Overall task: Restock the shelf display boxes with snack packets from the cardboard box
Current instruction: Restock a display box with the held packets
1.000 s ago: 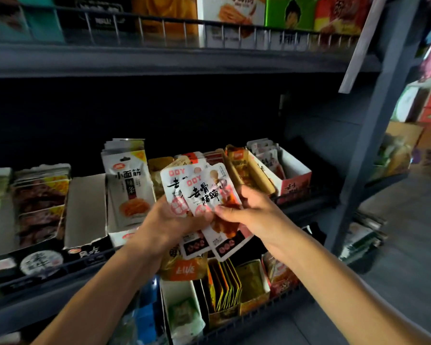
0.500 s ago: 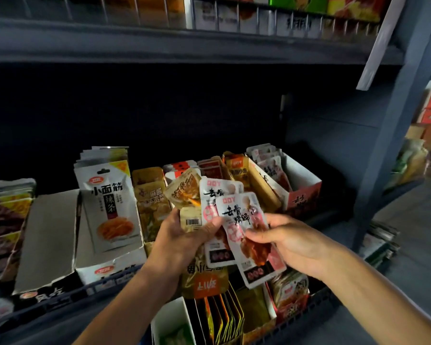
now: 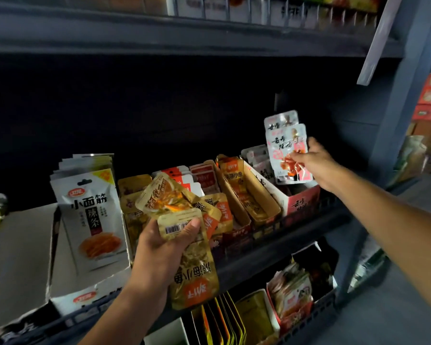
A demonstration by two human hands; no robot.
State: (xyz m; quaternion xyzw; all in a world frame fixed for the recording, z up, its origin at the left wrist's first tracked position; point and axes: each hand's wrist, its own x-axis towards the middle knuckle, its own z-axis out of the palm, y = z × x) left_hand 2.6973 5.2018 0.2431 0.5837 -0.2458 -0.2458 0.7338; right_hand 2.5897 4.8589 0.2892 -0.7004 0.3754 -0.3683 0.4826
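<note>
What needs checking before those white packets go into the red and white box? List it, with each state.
1. Right hand pinches white packets: ok.
2. Packets above red and white box: ok.
3. Matching packets already at the box's back: ok.
4. Free space at its front: cannot tell, hidden by the packets.
5. Left hand grips gold packets, clear of that box: ok.

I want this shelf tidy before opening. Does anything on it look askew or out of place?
Yes. The gold display box next to the red-and-white box sits skewed, leaning left, and looks nearly empty. Loose gold packets lie tilted across the row beside it instead of standing upright.
</note>
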